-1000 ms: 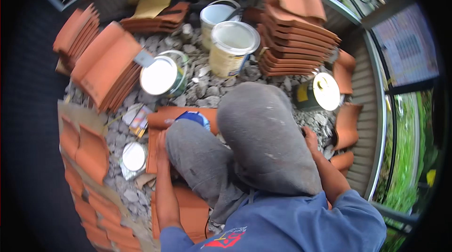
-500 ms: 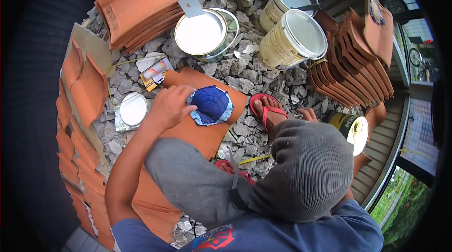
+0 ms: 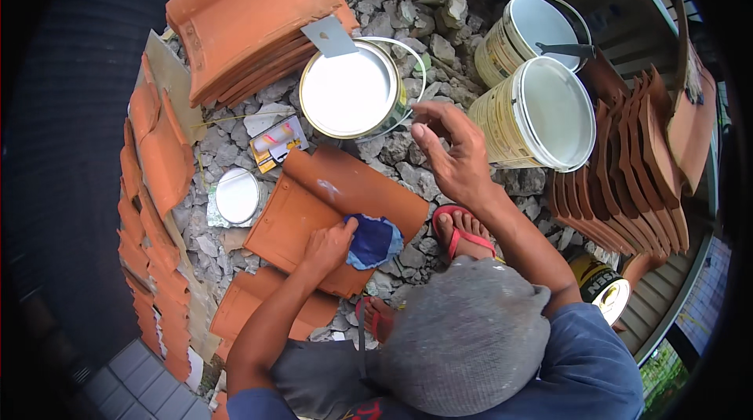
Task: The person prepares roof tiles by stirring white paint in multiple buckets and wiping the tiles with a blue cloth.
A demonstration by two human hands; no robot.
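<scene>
My left hand [image 3: 329, 250] is closed on the left edge of a crumpled dark-blue cloth [image 3: 373, 241] with a lighter blue border. Beneath the cloth is a curved orange roof tile [image 3: 314, 204]; a white smudge marks its ridge. My right hand [image 3: 455, 149] is raised beyond the tile, thumb and fingers apart, with nothing visible in it. It is near the wire handle of an open tin of white paint [image 3: 349, 92]. A grey flat scraper-like plate [image 3: 329, 36] lies over that tin's rim.
Two pale buckets [image 3: 533, 114] stand at the right, before stacked tiles [image 3: 627, 169]. Another tile stack [image 3: 259, 20] lies at the far left. Rubble [image 3: 408, 177] covers the ground, holding a packaged small roller [image 3: 278, 141] and a white round lid [image 3: 237, 195]. Grey fabric [image 3: 463, 334] blocks the foreground.
My right hand has risen from beside the foot toward the paint tin. My left hand, formerly at the cloth's upper left, now grips its left edge. The tile sits lower, and the view has shifted.
</scene>
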